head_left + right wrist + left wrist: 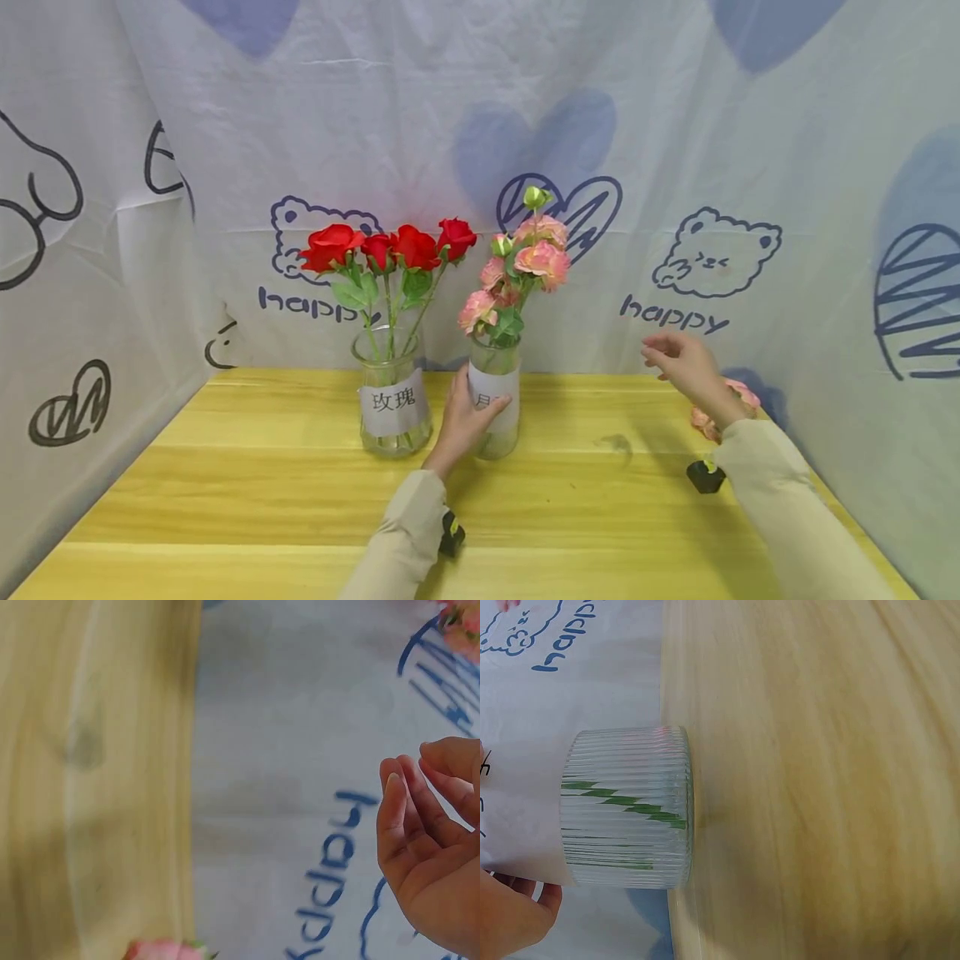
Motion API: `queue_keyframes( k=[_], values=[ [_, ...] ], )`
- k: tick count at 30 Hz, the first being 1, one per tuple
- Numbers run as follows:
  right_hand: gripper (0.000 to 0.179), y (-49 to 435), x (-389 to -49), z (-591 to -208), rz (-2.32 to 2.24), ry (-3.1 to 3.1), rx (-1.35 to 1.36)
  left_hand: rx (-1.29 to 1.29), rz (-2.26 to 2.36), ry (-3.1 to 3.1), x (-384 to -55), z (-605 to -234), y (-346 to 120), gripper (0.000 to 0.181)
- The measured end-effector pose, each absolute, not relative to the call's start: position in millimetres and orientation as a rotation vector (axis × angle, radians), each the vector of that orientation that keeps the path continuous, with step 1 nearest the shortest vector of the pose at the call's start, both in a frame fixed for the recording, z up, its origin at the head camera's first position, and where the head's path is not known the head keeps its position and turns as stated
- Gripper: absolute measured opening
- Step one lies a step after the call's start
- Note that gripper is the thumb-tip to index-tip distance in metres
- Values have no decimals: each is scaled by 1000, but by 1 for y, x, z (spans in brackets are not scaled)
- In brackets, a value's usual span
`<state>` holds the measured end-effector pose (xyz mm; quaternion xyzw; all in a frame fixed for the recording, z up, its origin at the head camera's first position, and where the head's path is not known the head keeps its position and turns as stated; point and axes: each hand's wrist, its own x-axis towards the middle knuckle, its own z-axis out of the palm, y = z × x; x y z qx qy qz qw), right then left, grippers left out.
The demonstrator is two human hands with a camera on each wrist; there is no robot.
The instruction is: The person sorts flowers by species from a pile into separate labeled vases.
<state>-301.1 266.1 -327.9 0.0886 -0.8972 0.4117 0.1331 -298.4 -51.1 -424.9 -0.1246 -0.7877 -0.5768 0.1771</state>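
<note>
My left hand (459, 423) grips a ribbed glass vase (497, 442) around its white paper label, thumb across the front. The vase stands upright on the table and holds pink flowers (542, 262) with green buds on top. In the left wrist view, green stems show through the lower glass (626, 825), and the curled fingers (546, 900) rest against the label. Over the table's back right, my right hand (686, 364) hovers in the air, fingers loosely bent and nothing between them. Behind the right wrist a pink flower (703, 423) lies on the table, partly hidden by the forearm.
Left of the pink flowers stands a second glass vase (395, 442), labelled in Chinese characters, with several red roses (415, 247). The yellow wooden table (225, 492) ends at a white curtain (420, 108) printed with hearts and bears, which also hangs along both sides.
</note>
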Motion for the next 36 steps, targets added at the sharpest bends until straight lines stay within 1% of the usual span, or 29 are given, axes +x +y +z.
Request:
queue_keyframes(
  k=[3,9,12,15,16,17,20,22,23,24,29,31,36],
  values=[
    [36,283,-298,-335,1245,-2625,211,-355,-1622,-2234,-299,-424,-50,77],
    [51,322,-293,-350,1479,-2597,32,-344,-1620,-2237,-299,-424,-51,78],
    [53,342,-289,-361,1551,-2575,4,-351,-1610,-2232,-299,-425,-51,78],
    [49,364,-289,-377,1626,-2541,35,-350,-1614,-2231,-299,-425,-51,79],
    [45,380,-297,-391,1714,-2485,114,-348,-1616,-2231,-299,-425,-51,79],
    [40,387,-298,-398,1761,-2448,121,-345,-1621,-2232,-299,-425,-51,79],
    [36,404,-296,-412,1733,-2453,109,-346,-1628,-2230,-299,-425,-51,78],
    [37,410,-291,-416,1656,-2494,81,-347,-1634,-2230,-299,-425,-51,78],
    [37,406,-283,-411,1564,-2554,6,-349,-1633,-2229,-300,-425,-51,77],
    [34,410,-281,-413,1503,-2600,4,-352,-1634,-2228,-300,-426,-51,77],
    [36,414,-265,-415,1403,-2732,-9,-350,-1640,-2230,-300,-425,-51,78],
    [47,411,-258,-413,1374,-2793,-27,-349,-1644,-2232,-299,-424,-51,78],
    [53,417,-258,-422,1384,-2883,-56,-349,-1652,-2227,-299,-425,-51,78]
  ],
)
